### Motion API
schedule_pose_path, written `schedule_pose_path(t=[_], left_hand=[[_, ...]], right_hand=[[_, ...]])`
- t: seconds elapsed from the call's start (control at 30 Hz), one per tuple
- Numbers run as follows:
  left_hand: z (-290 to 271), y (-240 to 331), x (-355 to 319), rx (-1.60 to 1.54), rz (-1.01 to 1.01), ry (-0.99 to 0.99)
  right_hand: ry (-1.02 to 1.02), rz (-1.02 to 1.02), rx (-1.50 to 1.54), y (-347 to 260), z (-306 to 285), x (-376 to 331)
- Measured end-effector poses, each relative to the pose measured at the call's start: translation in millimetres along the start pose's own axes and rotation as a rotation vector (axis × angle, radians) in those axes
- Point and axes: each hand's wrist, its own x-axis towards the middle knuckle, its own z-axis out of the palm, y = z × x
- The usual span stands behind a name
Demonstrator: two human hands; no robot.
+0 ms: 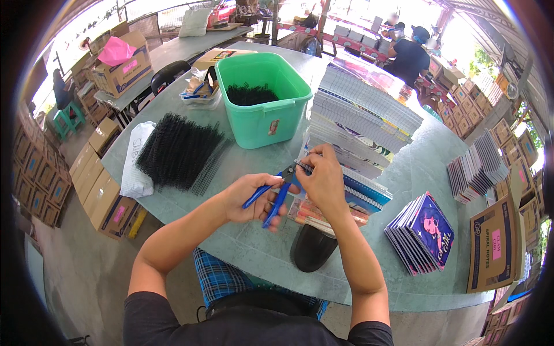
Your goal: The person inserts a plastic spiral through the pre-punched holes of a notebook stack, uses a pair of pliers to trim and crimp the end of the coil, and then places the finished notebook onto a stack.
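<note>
Blue-handled wire cutters sit in my left hand, its fingers around the handles. Their jaws meet the left end of a black coil on a blue-covered spiral notebook. My right hand pinches that same coil end, partly hiding the jaw tips and the wire. The notebook rests on other books with orange-pink edges. Behind it rises a tall stack of notebooks or page blocks. A dark rounded object lies at the near side, below my right hand.
A green bin with black coils stands behind my hands. More black coils lie left, beside a white bag. Purple-covered notebooks and an open carton are at right. A person works in the background.
</note>
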Motion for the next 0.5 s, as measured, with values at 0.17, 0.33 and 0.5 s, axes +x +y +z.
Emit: schedule_pose_path(t=[0.17,0.33,0.5], left_hand=[[-23,-18,12,1.311,0.442,0.481],[-14,2,16,0.632,0.596,0.502],[-7,22,37,0.665,0.647,0.478]], right_hand=[[-0.053,-0.006,0.055,-1,-5,0],[-0.137,-0.225,-0.009,9,2,-11],[-0.121,-0.258,-0.054,1,2,-23]])
